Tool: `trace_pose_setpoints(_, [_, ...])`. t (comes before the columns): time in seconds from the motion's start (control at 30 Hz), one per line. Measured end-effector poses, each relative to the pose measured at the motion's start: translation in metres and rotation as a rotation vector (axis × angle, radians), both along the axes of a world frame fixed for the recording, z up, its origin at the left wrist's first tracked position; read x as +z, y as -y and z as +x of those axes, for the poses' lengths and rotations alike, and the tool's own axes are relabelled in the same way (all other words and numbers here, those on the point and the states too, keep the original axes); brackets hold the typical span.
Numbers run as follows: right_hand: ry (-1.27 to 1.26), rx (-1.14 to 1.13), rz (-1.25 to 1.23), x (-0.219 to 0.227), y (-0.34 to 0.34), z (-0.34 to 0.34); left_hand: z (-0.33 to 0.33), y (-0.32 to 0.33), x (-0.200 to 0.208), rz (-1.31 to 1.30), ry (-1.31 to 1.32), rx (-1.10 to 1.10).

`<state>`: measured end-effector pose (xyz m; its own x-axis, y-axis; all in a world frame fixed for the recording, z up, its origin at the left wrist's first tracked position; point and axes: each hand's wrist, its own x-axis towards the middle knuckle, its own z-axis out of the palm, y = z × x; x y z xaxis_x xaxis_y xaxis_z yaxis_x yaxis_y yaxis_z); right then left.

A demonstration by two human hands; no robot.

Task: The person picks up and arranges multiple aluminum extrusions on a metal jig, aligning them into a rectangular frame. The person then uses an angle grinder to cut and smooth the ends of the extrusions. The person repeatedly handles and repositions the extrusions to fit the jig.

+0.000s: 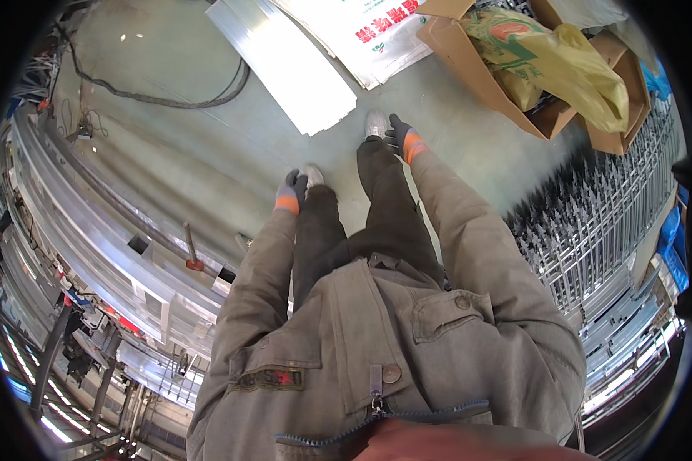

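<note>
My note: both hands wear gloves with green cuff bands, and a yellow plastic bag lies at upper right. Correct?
The colour is wrong: the head view shows orange cuff bands on the left hand and right hand. The rest stands.

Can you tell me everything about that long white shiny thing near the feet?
The white pile looks like long, flat, smooth strips, perhaps metal, so bright that glare hides detail. Its near end is uneven. It lies flat, slanting from the picture's top edge down toward the shoes. White sheeting lies along its right side; whether they touch is unclear. Neither the left hand nor the right hand touches it.
</note>
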<state>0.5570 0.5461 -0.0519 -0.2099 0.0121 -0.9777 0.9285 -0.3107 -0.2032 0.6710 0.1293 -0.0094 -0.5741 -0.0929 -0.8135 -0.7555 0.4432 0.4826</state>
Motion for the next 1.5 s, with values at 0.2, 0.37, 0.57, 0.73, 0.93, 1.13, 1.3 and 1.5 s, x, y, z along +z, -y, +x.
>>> trace_pose_setpoints(0.2, [0.115, -0.197, -0.105, -0.111, 0.037, -0.038, -0.127, -0.082, -0.097, 0.058, -0.016, 0.377])
trace_pose_setpoints(0.37, [0.174, -0.374, -0.12, -0.201, 0.072, -0.054, -0.176, -0.098, -0.145, -0.065, -0.012, 0.414])
trace_pose_setpoints(0.57, [0.208, -0.535, -0.177, -0.279, 0.098, -0.067, -0.199, -0.114, -0.151, -0.137, -0.1, 0.34])
trace_pose_setpoints(0.73, [0.151, -0.678, -0.315, -0.323, 0.117, -0.071, -0.211, -0.115, -0.161, -0.297, -0.145, 0.155])
trace_pose_setpoints(0.93, [0.197, -0.518, -0.204, -0.331, 0.112, -0.063, -0.212, -0.121, -0.168, -0.349, -0.142, 0.109])
trace_pose_setpoints(1.13, [0.133, -0.589, -0.411, -0.352, 0.117, -0.071, -0.217, -0.124, -0.165, -0.303, -0.122, 0.172])
trace_pose_setpoints(1.3, [0.196, -0.471, -0.273, -0.337, 0.118, -0.079, -0.217, -0.14, -0.161, -0.295, -0.121, 0.163])
trace_pose_setpoints(1.5, [0.096, -0.302, -0.207, -0.327, 0.104, -0.091, -0.214, -0.149, -0.169, -0.373, -0.245, 0.158])
